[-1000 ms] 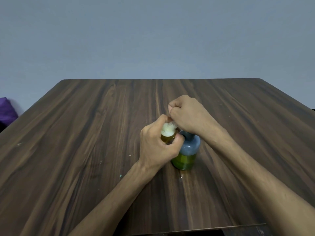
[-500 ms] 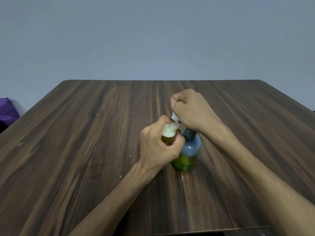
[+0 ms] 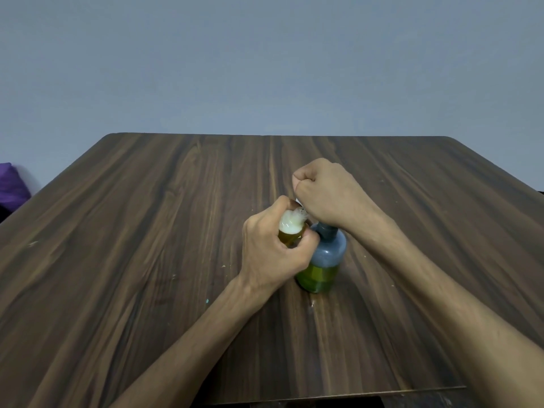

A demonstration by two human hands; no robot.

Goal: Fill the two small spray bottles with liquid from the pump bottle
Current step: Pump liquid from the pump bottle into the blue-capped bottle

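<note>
A pump bottle (image 3: 323, 260) stands upright near the table's middle, frosted blue-grey above and green with liquid below. My right hand (image 3: 326, 195) is curled in a fist over its pump head, which is hidden under the hand. My left hand (image 3: 270, 248) grips a small amber spray bottle (image 3: 290, 234), uncapped and held just left of the pump's neck. White foam tops the small bottle's open mouth. Only one small bottle is in view.
The dark wooden table (image 3: 147, 231) reaches to a grey wall behind. A purple object (image 3: 10, 184) lies off the table's left edge. A few pale specks dot the wood near the bottles.
My right fist rose with the pump head half a second ago and has come back down a little. The foam on the small bottle looks slightly fuller. The left hand has stayed put.
</note>
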